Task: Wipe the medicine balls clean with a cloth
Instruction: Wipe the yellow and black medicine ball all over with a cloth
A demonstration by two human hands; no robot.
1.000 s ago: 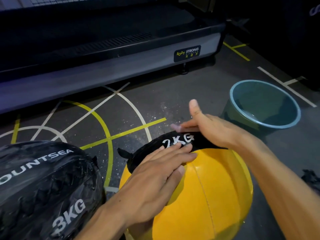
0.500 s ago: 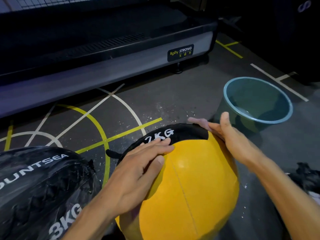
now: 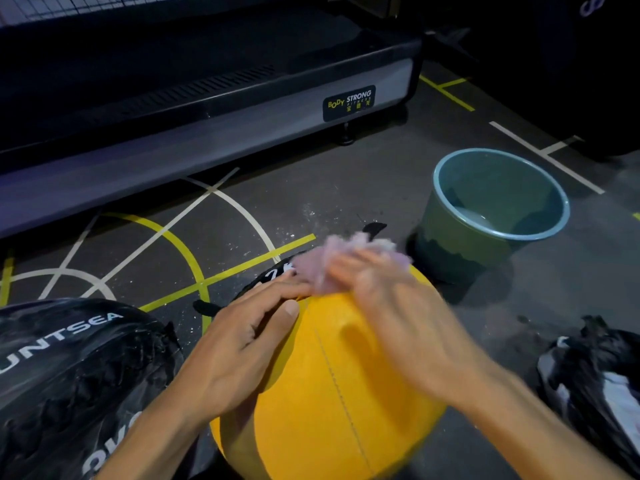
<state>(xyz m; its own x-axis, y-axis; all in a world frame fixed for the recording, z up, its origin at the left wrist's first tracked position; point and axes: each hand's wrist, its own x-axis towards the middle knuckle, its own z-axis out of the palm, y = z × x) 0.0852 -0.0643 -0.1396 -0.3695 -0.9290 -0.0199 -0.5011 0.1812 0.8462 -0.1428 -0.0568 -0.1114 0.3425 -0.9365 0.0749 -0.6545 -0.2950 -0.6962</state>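
Gym floor [image 3: 346, 188]: yellow ball [image 3: 332, 393] sits btwn our hands. Left hand [image 3: 239, 344] flat, steadying it; right hand [image 3: 391, 306], blurred, apparently clutches pale cloth [image 3: 332, 258] on ball's far top, 2 kg label side.

Right hand [image 3: 381, 282] and pale purple cloth [image 3: 332, 258] smeared by motion blur, grip unclear, yellow medicine ball's [image 3: 332, 393] weight label half covered, black medicine ball [image 3: 69, 375] cut by left edge, lettering partial, dark bag [image 3: 595, 372] cropped at right edge
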